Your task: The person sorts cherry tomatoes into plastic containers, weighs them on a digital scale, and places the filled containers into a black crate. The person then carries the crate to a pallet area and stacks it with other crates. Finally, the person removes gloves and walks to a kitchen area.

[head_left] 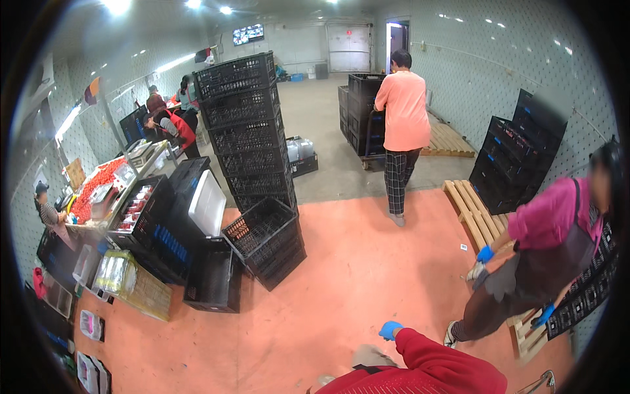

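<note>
Clock read from my right hand.

Tall stack of black crates (pixel 244 131), 11 o'clock, well off: stiff lattice plastic by the look. I judge single crates light if empty, the whole column awkward and tippy; lens bend hides whether it leans. I'd take opposite top rims; gloves may slip.

Co-worker in pink (pixel 535 256), 2 o'clock, crowds that side. Co-worker in orange (pixel 403 111), 12 o'clock, stands at a wheeled crate load (pixel 366 115).

Wooden pallet (pixel 472 209), 1 o'clock: trip edge.

Low crate pile (pixel 269 249), 10 o'clock, just before the column, mouth up; rim is easiest to reach. Floor crate (pixel 213 282), beside it nearer 9, blocks feet.

Right hand (pixel 392 330), blue-gloved, over bare floor: nothing seen in it; can't tell whether fingers are curled or spread. Left out of view.
</note>
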Motion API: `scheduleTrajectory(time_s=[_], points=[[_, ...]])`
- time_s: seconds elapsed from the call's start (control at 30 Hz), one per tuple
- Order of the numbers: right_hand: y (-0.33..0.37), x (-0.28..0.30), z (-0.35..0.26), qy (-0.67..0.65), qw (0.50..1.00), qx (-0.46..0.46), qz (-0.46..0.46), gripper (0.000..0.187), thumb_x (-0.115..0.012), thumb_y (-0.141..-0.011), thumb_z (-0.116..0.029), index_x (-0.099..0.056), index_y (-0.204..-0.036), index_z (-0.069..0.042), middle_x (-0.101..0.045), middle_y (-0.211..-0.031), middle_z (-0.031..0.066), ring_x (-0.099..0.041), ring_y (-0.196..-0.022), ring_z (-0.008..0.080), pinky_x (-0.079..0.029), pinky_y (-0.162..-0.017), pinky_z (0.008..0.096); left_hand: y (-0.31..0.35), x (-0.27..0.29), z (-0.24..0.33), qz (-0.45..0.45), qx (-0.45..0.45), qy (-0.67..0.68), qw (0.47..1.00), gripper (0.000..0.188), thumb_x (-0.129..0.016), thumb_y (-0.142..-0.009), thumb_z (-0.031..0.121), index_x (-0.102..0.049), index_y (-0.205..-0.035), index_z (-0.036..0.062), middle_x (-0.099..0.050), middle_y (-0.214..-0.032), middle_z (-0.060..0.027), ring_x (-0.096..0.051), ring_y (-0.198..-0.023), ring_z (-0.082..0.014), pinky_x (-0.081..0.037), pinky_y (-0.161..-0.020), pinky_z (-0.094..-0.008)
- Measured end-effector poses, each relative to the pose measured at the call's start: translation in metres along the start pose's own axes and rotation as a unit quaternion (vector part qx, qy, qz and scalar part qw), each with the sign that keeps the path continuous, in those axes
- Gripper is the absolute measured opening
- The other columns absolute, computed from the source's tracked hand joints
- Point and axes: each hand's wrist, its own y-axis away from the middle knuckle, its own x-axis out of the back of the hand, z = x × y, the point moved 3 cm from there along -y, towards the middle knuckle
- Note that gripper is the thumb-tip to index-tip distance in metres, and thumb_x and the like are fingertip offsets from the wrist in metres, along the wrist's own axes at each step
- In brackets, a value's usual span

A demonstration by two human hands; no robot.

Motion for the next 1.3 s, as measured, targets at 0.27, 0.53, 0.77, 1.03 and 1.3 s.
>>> scheduleTrajectory(time_s=[0.27,0.53,0.77,1.03,1.3], points=[[-0.041,-0.02,-0.045,0.111,0.992,-0.028,-0.053,0.029,-0.052,-0.079,-0.029,-0.072,-0.075,-0.008,-0.07,-0.078,0.0105,-0.067,-0.072,0.0242,-0.052,-0.067,0.0386,0.027,0.027,-0.003,-0.01,0.008,0.153,0.988,0.045,-0.044,-0.091,0.039,-0.064,-0.104,0.0007,-0.064,-0.103,-0.0233,-0.061,-0.094,-0.0389,-0.048,-0.081,-0.0467],[-0.143,-0.034,-0.108,0.28,0.957,0.045,-0.068,0.031,-0.054,-0.079,-0.033,-0.073,-0.073,-0.009,-0.07,-0.076,0.0095,-0.068,-0.071,0.0229,-0.052,-0.067,0.0396,0.025,0.037,-0.008,-0.018,0.144,0.318,0.937,0.037,-0.049,-0.086,0.033,-0.064,-0.095,-0.0002,-0.061,-0.087,-0.0171,-0.056,-0.077,-0.0292,-0.044,-0.068,-0.0401],[-0.186,-0.046,-0.309,0.253,0.949,0.14,-0.124,0.024,-0.055,-0.076,-0.023,-0.071,-0.077,-0.005,-0.069,-0.081,0.0145,-0.068,-0.075,0.0268,-0.053,-0.069,0.0398,0.024,0.137,-0.027,0.126,0.242,0.278,0.921,0.03,-0.055,-0.08,0.027,-0.067,-0.071,0.0009,-0.063,-0.063,-0.015,-0.06,-0.057,-0.0224,-0.048,-0.059,-0.0374],[-0.231,-0.095,-0.514,0.32,0.911,0.177,-0.194,0.028,-0.058,-0.081,-0.015,-0.063,-0.103,0.002,-0.069,-0.081,0.0146,-0.066,-0.064,0.0217,-0.052,-0.056,0.0336,0.034,0.165,-0.03,0.193,0.372,0.464,0.78,0.021,-0.062,-0.077,0.024,-0.07,-0.085,0.006,-0.068,-0.083,-0.0132,-0.066,-0.078,-0.0258,-0.05,-0.072,-0.0346],[-0.251,-0.223,-0.657,0.496,0.772,0.266,-0.294,0.024,-0.052,-0.086,-0.022,-0.067,-0.084,-0.003,-0.067,-0.071,0.0127,-0.066,-0.067,0.0241,-0.052,-0.058,0.041,0.044,0.181,-0.145,0.12,0.546,0.358,0.747,0.034,-0.052,-0.082,0.035,-0.07,-0.085,0.0055,-0.067,-0.089,-0.0168,-0.064,-0.087,-0.0328,-0.048,-0.078,-0.0424]])
